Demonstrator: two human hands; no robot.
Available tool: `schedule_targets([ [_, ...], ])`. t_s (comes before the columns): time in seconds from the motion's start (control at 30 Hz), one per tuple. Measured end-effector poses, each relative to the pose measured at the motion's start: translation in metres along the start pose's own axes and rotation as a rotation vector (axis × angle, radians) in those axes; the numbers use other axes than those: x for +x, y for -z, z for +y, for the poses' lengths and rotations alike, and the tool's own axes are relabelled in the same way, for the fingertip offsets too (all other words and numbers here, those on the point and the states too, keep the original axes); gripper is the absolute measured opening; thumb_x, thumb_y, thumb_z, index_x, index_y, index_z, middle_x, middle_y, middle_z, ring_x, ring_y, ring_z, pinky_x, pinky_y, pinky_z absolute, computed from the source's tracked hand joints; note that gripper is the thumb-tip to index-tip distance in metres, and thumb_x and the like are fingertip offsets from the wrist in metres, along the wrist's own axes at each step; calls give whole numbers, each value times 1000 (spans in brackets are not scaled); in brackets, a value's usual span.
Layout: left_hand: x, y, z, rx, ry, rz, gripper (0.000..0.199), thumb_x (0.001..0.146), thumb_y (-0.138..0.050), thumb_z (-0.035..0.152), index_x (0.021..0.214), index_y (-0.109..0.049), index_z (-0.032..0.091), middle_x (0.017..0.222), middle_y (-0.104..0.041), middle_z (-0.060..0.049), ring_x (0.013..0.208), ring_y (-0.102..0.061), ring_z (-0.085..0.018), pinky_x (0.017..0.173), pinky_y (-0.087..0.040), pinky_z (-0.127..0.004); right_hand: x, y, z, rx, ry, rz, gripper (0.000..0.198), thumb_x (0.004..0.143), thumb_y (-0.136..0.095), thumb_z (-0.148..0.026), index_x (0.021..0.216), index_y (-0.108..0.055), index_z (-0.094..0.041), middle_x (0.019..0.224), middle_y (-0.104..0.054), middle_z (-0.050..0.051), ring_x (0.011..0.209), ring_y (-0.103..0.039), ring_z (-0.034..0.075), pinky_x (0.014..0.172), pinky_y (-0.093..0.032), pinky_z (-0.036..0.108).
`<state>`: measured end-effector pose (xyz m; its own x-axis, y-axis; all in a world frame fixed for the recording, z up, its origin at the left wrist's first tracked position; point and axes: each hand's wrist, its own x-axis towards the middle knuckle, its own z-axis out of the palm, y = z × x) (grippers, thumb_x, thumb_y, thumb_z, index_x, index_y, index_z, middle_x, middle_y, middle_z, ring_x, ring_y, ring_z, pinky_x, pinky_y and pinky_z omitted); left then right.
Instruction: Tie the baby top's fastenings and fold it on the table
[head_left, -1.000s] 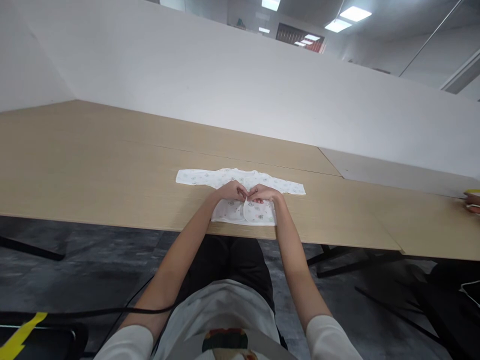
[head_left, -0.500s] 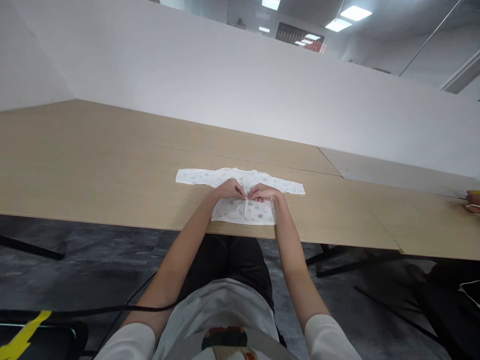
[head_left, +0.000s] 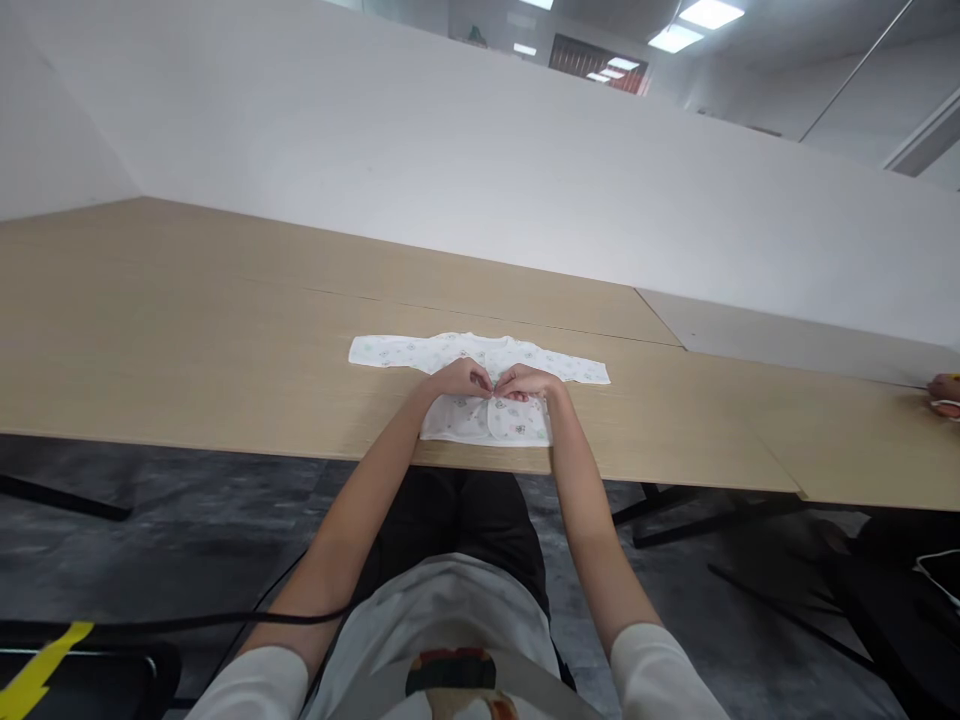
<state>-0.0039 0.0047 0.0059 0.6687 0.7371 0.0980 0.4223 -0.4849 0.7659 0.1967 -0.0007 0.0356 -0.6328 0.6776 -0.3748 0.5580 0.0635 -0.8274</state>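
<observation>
A small white long-sleeved baby shirt with a faint print lies spread on the table, its sleeves reaching out to both sides and its hem towards me. My left hand pinches the cloth at the middle of the front. Close against it, my right hand pinches the same front edge, fingertips nearly touching those of the left. Whatever fastener sits between the fingertips is too small and covered to make out. Below the hands the front edges meet near the hem.
The wooden table runs across the view, with a white partition behind it. At the far right edge another person's hand shows in part. A black cable crosses by my left arm, near yellow tape.
Both hands stay pinched at the same spot on the shirt front, with only slight finger movement. The camera view has shifted a little.
</observation>
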Motion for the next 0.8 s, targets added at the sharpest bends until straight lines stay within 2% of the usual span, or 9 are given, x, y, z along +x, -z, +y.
schedule_targets([
  [0.2, 1, 0, -3, 35, -15, 7, 23, 62, -72, 34, 79, -72, 17, 74, -68, -2, 69, -59, -15, 64, -43, -24, 1, 1, 2, -1, -13, 35, 17, 65, -67, -26, 56, -58, -14, 42, -43, -6, 38, -33, 4, 39, -26, 20],
  [0.43, -1, 0, -4, 14, 92, 56, 50, 56, -77, 37, 100, -60, 18, 70, -61, 2, 62, -58, -14, 56, -42, -24, 2, 2, 6, -131, -141, 194, 32, 62, -74, -34, 50, -52, -15, 41, -46, -3, 38, -38, 6, 40, -31, 21],
  [0.63, -2, 1, 0, 32, 94, 44, 49, 58, -76, 36, 101, -57, 20, 72, -60, 2, 64, -56, -14, 59, -42, -25, 2, -1, 4, -207, -113, 167, 31, 67, -71, -36, 53, -54, -15, 44, -49, -3, 40, -39, 6, 42, -33, 21],
  [0.7, -6, 10, -2, -1, 74, 44, 47, 63, -73, 36, 104, -57, 19, 76, -62, 1, 68, -56, -14, 61, -43, -25, -1, 3, 2, -249, -80, 319, 29, 73, -68, -39, 63, -59, -14, 51, -55, -1, 44, -45, 7, 46, -37, 19],
  [0.8, -21, 34, -15, 37, 115, 166, 39, 74, -63, 37, 108, -57, 18, 90, -66, -4, 79, -60, -17, 67, -46, -26, -9, 23, 8, -331, -77, 708, 32, 88, -49, -39, 93, -62, -11, 78, -67, 5, 59, -56, 8, 57, -43, 19],
])
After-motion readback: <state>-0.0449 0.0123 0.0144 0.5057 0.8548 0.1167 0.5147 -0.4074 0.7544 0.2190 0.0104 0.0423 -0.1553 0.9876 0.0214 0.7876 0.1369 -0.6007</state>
